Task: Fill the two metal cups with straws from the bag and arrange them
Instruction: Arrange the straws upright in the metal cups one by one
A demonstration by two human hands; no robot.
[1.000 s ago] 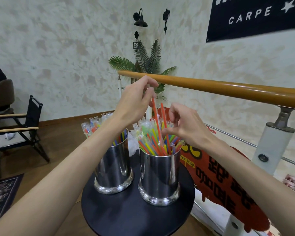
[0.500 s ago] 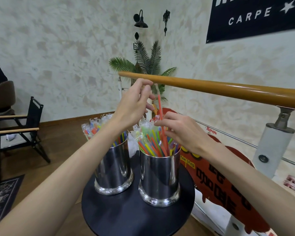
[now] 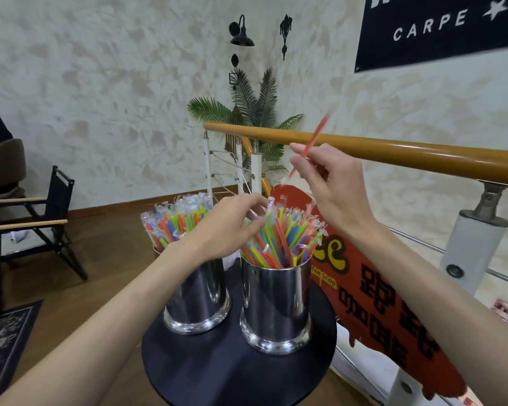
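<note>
Two shiny metal cups stand side by side on a small round black table [image 3: 217,373]. The left cup [image 3: 198,300] and the right cup [image 3: 276,306] are both packed with wrapped colourful straws [image 3: 282,230]. My right hand [image 3: 332,183] is raised above the right cup and pinches a single red straw [image 3: 313,142] that tilts up to the right. My left hand [image 3: 232,224] hovers over the gap between the cups, its curled fingertips touching the wrapper tops of the right cup's straws. The bag is out of view.
A wooden handrail [image 3: 393,153] on white posts crosses behind my right hand. A red sign board [image 3: 373,300] leans under it at the right. A black folding chair [image 3: 41,224] stands at the left, a potted palm [image 3: 252,112] behind the table.
My right hand has lifted a red straw out of the right cup, up and to the right. My left hand has dropped from the straw's top down to the straw tips.
</note>
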